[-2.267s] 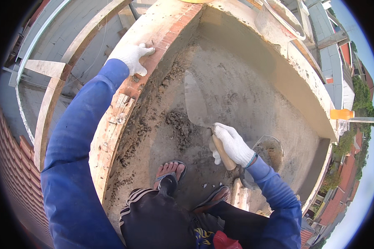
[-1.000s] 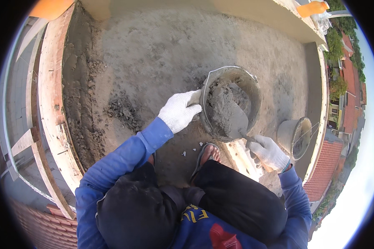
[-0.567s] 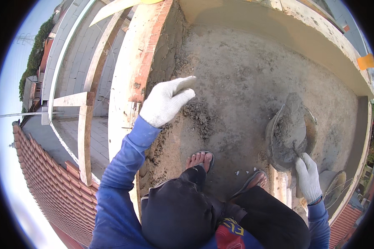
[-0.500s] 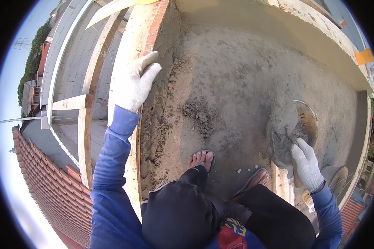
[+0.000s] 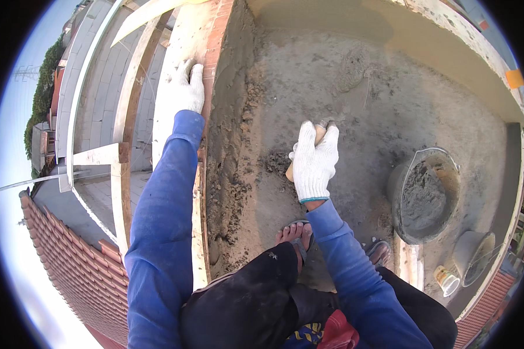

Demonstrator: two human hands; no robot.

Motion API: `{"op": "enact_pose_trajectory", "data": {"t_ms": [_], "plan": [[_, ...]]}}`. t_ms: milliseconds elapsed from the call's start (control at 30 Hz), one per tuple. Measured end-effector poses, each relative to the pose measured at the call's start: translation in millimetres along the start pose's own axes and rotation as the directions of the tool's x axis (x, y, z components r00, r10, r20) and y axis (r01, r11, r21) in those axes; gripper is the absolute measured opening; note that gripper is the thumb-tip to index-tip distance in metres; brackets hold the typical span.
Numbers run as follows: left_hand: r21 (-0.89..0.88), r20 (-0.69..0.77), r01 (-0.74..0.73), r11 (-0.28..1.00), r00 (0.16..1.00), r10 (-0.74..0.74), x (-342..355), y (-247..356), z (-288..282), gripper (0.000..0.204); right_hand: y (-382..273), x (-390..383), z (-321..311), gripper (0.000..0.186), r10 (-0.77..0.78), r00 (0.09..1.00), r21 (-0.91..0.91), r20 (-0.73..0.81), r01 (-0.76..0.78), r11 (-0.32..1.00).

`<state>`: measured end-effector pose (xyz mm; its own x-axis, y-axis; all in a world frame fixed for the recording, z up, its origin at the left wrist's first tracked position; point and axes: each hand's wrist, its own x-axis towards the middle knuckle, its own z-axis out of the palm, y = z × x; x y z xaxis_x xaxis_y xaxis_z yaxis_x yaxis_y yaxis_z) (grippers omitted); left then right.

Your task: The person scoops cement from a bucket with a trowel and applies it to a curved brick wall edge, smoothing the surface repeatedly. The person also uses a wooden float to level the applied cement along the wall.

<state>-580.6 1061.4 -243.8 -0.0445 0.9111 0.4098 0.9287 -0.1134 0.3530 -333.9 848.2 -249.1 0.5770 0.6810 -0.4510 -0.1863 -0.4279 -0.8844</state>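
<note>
My gloved left hand rests, fingers slightly apart, on the top of the left brick-edged wall, whose inner face carries rough mortar. My gloved right hand grips the wooden handle of a trowel over the grey floor; beyond it, the mortar-coated blade is hard to tell from the floor. A bucket of wet mortar stands to the right of that hand. Dark crumbs of mortar lie beneath and left of it. Both of my sandalled feet are below, on the floor.
A second bucket and a plastic cup are at the lower right. Parapets bound the floor. Outside the left wall are a timber frame and a tiled roof. An orange object sits on the far right wall.
My right hand has lifted the trowel out of the bucket and moved it left across the floor. My left hand, at the bucket earlier, is back on the wall top.
</note>
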Motion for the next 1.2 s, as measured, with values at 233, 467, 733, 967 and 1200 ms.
{"op": "enact_pose_trajectory", "data": {"t_ms": [233,467,733,967,1200], "plan": [[0.033,-0.012,-0.010,0.999,1.000,0.011,-4,5,19,0.040,29,-6,84,0.057,0.163,0.906,-0.113,0.390,-0.128,0.985],[-0.016,0.013,0.004,1.000,1.000,-0.004,-2,0,14,0.040,43,46,14,0.057,0.364,0.873,-0.151,0.324,-0.332,0.931],[-0.079,0.005,0.020,0.997,1.000,-0.020,-1,13,12,0.040,68,59,25,0.039,0.296,0.453,0.228,0.841,-0.792,0.566],[-0.028,0.020,-0.009,1.000,1.000,0.010,1,15,8,0.041,73,79,50,0.038,0.324,0.446,0.232,0.834,-0.817,0.528],[-0.184,0.038,0.060,0.981,0.998,-0.054,1,5,21,0.041,92,36,66,0.043,0.307,0.309,0.177,0.900,-0.904,0.390]]}}
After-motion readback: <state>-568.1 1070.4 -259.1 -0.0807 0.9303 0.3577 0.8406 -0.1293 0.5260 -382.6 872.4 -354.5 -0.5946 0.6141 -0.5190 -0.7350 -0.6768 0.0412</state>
